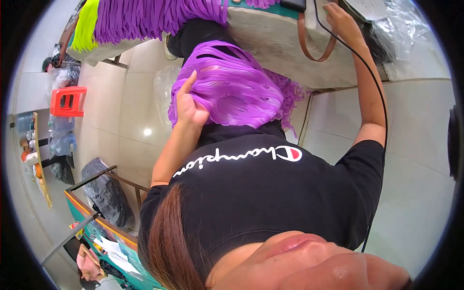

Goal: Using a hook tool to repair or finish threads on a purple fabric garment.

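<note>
A large bunch of shiny purple strips lies draped over my lap, with slits showing between the bands. My left hand is at its left side, thumb stretched upward and the other fingers curled into the strips, partly hidden by them. At the upper right, my right hand rests at the table's edge with its fingers bent together. What those fingers hold, if anything, is not clear. A brown strap hangs in a loop beside that hand, and a black cable runs past my right forearm.
Rows of purple fringe and yellow-green fringe hang over the cloth-covered table. A dark object sits at its edge. Clear plastic lies far right. A red stool and a wrapped grey bundle stand left; another person is at lower left.
</note>
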A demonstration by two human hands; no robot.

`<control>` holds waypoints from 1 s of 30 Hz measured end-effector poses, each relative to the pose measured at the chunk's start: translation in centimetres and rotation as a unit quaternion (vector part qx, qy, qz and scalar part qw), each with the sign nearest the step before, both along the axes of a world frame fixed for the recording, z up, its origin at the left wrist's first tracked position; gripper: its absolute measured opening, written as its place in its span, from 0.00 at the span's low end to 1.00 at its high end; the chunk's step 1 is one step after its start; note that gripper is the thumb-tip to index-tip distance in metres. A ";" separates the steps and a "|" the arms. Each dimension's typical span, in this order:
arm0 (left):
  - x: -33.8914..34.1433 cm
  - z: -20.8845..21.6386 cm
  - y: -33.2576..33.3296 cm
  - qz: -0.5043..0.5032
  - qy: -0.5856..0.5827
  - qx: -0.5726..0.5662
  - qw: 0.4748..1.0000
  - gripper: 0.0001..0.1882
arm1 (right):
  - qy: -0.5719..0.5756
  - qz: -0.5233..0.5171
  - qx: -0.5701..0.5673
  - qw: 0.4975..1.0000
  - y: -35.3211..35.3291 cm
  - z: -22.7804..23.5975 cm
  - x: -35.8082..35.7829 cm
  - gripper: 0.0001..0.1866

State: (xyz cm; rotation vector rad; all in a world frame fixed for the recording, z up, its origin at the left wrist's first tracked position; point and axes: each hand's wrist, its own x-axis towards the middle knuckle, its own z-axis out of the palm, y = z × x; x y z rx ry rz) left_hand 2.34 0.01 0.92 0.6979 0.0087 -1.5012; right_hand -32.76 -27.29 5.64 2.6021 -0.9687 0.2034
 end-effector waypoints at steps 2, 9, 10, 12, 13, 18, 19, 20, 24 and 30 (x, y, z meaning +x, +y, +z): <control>0.0 -0.2 -0.1 -0.016 0.022 0.015 1.000 0.18 | -0.394 0.028 0.016 0.918 0.7 -1.4 -0.5 0.06; -0.8 -0.1 0.0 0.006 -0.099 0.045 0.994 0.15 | -0.819 -0.159 0.091 0.543 6.7 -6.5 -5.4 0.11; -0.8 -0.1 0.0 0.011 -0.119 0.036 0.992 0.15 | -0.844 -0.192 0.085 0.494 8.6 -7.4 -5.1 0.10; -0.7 -0.1 0.0 0.017 -0.137 0.042 0.990 0.15 | -0.882 -0.107 0.187 0.420 11.4 -11.2 -7.9 0.08; -0.8 -0.1 0.0 0.027 -0.157 0.047 0.986 0.15 | -0.901 -0.105 0.254 0.336 12.9 -12.2 -8.1 0.08; -1.1 0.0 0.0 0.048 -0.173 -0.002 0.984 0.14 | -0.859 -0.047 0.502 0.087 19.3 -14.9 -3.9 0.17; -1.3 0.1 0.0 0.059 -0.156 -0.007 0.986 0.14 | -0.848 -0.076 0.517 0.084 20.1 -14.3 -1.5 0.18; -1.3 0.4 0.1 0.069 -0.136 -0.012 0.988 0.14 | -0.837 -0.105 0.531 0.082 20.5 -13.3 0.7 0.20; -1.8 0.5 0.7 0.020 -0.224 -0.057 0.973 0.13 | -0.742 0.052 0.667 -0.048 20.2 -11.7 5.8 0.24; -1.6 -0.4 1.2 -0.003 -0.249 -0.059 0.967 0.13 | -0.669 0.141 0.722 0.107 20.0 -7.4 12.8 0.24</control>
